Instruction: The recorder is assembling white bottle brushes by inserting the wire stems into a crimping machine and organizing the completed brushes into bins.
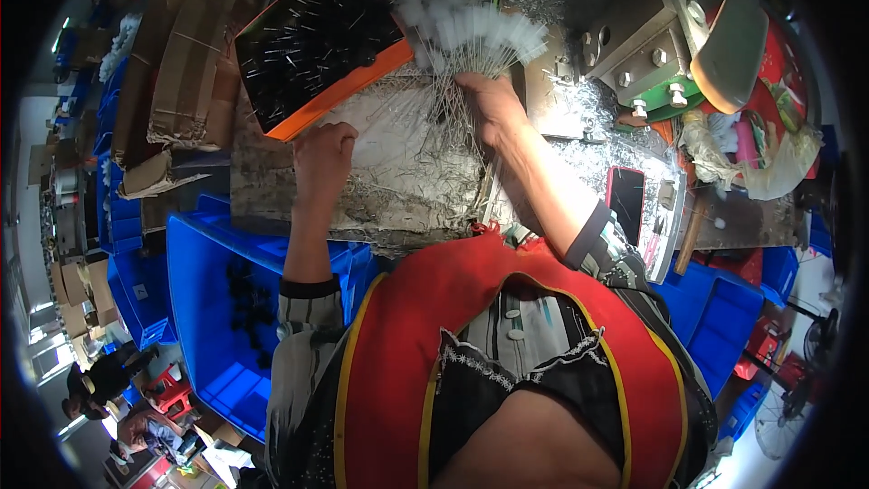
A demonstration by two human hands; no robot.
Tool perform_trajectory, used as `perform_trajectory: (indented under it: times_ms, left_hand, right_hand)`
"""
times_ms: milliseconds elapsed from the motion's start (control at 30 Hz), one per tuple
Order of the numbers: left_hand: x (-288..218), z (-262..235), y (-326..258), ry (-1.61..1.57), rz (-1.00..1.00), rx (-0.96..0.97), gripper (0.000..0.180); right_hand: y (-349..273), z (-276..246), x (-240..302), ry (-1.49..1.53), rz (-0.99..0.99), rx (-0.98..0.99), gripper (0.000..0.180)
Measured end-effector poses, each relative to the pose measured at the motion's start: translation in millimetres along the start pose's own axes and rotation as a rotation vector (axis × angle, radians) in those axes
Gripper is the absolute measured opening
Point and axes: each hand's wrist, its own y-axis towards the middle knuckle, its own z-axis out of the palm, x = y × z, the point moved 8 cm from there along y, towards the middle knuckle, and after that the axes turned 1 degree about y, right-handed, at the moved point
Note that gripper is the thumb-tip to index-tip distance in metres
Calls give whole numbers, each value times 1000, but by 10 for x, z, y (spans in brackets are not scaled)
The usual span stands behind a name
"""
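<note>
R hand (491, 104) grip closed on brush bundle (475, 36), white tips fanning above; L hand (323, 156) fisted beside orange tray (358, 81).

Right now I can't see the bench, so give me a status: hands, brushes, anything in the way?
Right hand gripping a fanned bundle of white-tipped wire brushes. Left hand fisted on the worn board, grip contents unclear. Orange tray close beside the left hand.
</note>
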Motion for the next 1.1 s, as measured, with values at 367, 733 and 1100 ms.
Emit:
perform_trajectory:
  times_ms: [367,733,1100]
  left_hand:
    - [-274,158,-15,102,141,-40,11]
    - [-554,-1143,276,664,227,-106,13]
    - [-1330,-194,967,198,318,102,11]
  right_hand:
    - [-10,61,3,104,-26,112,14]
    - [-19,34,45,145,-36,148,34]
    - [-9,-51,64,66,-102,99,25]
